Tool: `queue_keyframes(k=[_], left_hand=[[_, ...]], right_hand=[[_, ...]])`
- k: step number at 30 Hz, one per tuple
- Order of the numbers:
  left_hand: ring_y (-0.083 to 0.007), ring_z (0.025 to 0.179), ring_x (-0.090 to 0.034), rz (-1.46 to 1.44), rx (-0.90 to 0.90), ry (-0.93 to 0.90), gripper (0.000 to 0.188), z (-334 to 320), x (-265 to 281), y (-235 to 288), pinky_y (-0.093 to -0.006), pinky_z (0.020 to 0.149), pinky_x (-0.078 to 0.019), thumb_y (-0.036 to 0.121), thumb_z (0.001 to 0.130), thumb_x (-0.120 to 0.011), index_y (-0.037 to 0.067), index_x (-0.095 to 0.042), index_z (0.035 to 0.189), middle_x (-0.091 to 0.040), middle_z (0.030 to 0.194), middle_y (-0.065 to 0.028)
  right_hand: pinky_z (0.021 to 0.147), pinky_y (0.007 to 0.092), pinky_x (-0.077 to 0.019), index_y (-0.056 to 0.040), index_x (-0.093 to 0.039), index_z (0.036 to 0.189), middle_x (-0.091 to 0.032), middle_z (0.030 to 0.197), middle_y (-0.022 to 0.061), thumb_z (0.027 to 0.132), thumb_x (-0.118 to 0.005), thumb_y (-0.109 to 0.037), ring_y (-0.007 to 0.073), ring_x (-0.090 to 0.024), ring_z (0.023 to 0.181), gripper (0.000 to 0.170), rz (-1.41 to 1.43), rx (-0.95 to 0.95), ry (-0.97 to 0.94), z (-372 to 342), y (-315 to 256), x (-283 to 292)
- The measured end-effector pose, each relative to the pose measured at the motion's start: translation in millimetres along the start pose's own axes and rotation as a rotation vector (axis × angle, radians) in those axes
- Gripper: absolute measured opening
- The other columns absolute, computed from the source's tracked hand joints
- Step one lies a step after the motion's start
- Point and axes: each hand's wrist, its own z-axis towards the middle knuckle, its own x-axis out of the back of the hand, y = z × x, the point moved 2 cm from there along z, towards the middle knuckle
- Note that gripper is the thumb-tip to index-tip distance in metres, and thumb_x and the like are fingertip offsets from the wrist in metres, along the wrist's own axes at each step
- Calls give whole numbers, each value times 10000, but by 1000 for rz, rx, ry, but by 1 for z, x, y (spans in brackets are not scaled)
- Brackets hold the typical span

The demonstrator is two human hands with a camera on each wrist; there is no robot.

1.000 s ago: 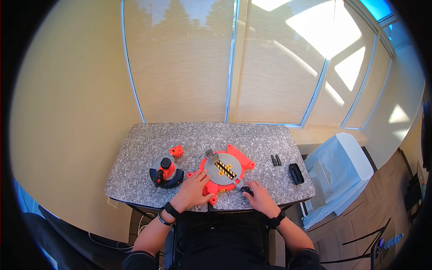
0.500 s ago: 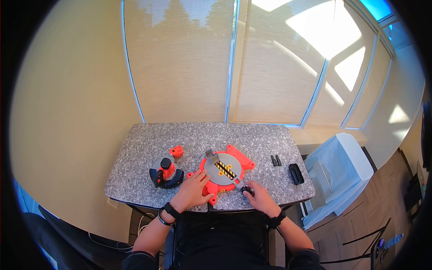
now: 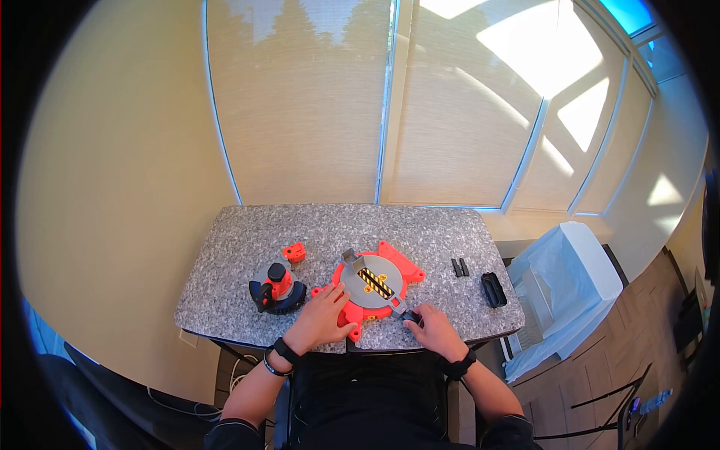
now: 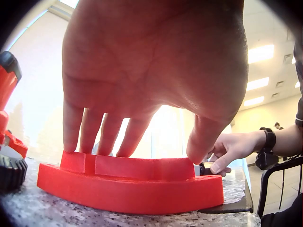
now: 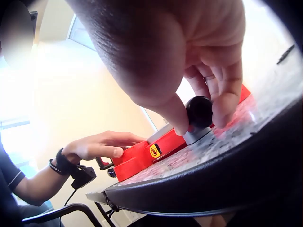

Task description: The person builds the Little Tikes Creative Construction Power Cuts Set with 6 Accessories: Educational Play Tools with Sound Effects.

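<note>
A toy miter saw base, red with a grey turntable and a black-and-yellow striped strip, lies on the table. On its left front my left hand is spread; in the left wrist view its fingertips and thumb touch the red rim, fingers fairly straight. From the turntable's front a grey arm sticks out, ending in a round black knob. Thumb and fingers of my right hand pinch that knob from both sides, close over the tabletop.
Left of the base stands a red and black toy saw head, with a small red block behind it. Two thin black pieces and a black tray-like part lie at right. A lined bin stands beyond the table's right edge.
My right fingers have shifted slightly around the black knob. The left hand and the base stay where they were.
</note>
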Motion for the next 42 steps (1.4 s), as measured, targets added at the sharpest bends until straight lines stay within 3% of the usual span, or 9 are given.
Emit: queue_keyframes(k=[6,11,15,17,23,30,38,42], left_hand=[[-393,1403,-468,5,0,-10,721,0,0,-1,-466,1133,-429,466,866,-726,-19,-572,1377,-483,1504,-250],[-393,1409,-461,6,-3,-15,724,0,-1,-1,-465,1133,-430,469,868,-726,-16,-569,1381,-484,1502,-250],[-392,1408,-462,-1,-1,-14,722,0,1,0,-463,1127,-437,465,866,-729,-17,-570,1379,-484,1502,-250],[-392,1408,-462,-2,-1,-16,721,0,2,0,-462,1126,-439,463,865,-730,-17,-570,1379,-484,1502,-250],[-388,1409,-462,-14,2,-20,718,0,2,0,-461,1125,-440,462,866,-731,-14,-571,1379,-482,1504,-248],[-394,1413,-456,-13,5,-29,725,0,1,-1,-465,1137,-427,470,870,-727,-11,-565,1387,-476,1510,-248],[-395,1419,-450,-26,4,-32,725,0,1,-2,-463,1144,-419,470,872,-725,-13,-564,1389,-474,1512,-250],[-392,1419,-450,-31,3,-25,727,0,1,-1,-461,1145,-418,467,871,-726,-18,-564,1387,-475,1511,-250]], right_hand=[[797,506,-534,51,-641,1000,-667,965,261,936,-700,-245,445,-665,886,309,-28,21,-14,1,3,-2],[820,479,-542,47,-656,1067,-678,993,249,964,-665,-262,422,-671,940,326,-118,47,-34,1,5,-4],[835,471,-540,42,-642,1113,-671,1039,245,952,-683,-305,414,-666,964,385,-118,27,-55,2,9,-6],[831,516,-528,41,-617,1046,-652,1052,254,919,-721,-301,450,-651,968,378,-71,12,-20,0,0,1],[814,495,-536,25,-606,1044,-631,1016,210,854,-792,-275,431,-652,931,401,-116,39,-22,3,0,4],[806,497,-533,31,-631,1009,-635,985,213,858,-781,-251,430,-650,912,353,-127,19,-44,3,-6,6],[822,517,-529,53,-664,973,-648,953,239,928,-690,-327,448,-650,899,383,-143,46,-32,2,4,-2],[829,518,-527,47,-641,1038,-645,985,241,910,-717,-335,445,-647,915,410,-97,36,-36,2,-3,2]])
